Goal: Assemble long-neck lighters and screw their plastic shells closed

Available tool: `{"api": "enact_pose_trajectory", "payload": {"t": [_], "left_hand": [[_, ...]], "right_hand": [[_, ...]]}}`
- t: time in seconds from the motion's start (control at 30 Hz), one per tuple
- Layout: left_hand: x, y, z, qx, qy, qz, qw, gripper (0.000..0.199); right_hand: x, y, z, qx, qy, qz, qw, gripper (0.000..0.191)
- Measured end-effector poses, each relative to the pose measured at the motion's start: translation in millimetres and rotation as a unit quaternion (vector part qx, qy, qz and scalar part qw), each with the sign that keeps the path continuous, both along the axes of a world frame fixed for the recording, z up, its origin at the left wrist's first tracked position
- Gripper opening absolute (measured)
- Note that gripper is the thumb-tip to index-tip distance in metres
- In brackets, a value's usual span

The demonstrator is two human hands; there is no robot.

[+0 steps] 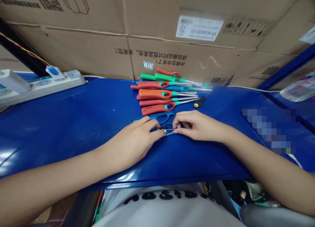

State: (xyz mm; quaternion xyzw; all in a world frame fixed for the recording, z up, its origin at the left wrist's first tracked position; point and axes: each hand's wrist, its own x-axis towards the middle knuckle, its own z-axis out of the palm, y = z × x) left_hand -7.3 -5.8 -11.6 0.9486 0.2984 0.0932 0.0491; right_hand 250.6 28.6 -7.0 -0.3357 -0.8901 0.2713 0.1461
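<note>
Lighter shell (154,116) and metal bit (169,131) pinched between our left hand (133,143) and right hand (197,125); loose fingers could drop them.

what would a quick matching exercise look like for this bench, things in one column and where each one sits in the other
Things
1. power strip
2. utility lighters
3. blue plastic lighter shell
4. black-and-yellow screwdriver

Places
A. in an overlapping pile at the back centre
B. between the left hand and right hand
C. at the back left of the blue bench
D. just right of the pile, by the metal nozzles

Pairs: 1-C, 2-A, 3-B, 4-D
</note>
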Motion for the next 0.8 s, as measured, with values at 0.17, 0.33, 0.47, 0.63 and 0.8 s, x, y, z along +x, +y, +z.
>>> {"api": "enact_pose_trajectory", "payload": {"t": [0.17,0.33,0.47,0.63,0.8], "left_hand": [[-0.7,-0.8,0.0,0.001,-0.002,-0.003,1.0,0.031],[-0.7,-1.7,1.1,-0.008,0.005,0.003,1.0,0.034],[-0.7,-2.6,1.2,0.001,0.019,0.005,1.0,0.034],[0.1,-3.8,1.2,0.014,0.025,0.009,1.0,0.033],[0.6,-3.3,3.2,0.012,0.017,0.015,1.0,0.033]], "right_hand": [[-2.9,-3.7,3.3,0.023,-0.017,-0.011,1.0,0.005],[-2.2,-2.4,2.1,0.006,-0.012,-0.012,1.0,0.004],[-1.4,-0.7,1.8,-0.009,-0.004,-0.012,1.0,0.004],[-1.8,-2.7,4.3,0.019,-0.029,0.007,0.999,0.003],[-1.7,-3.7,4.7,0.023,-0.035,0.001,0.999,0.004]]}}
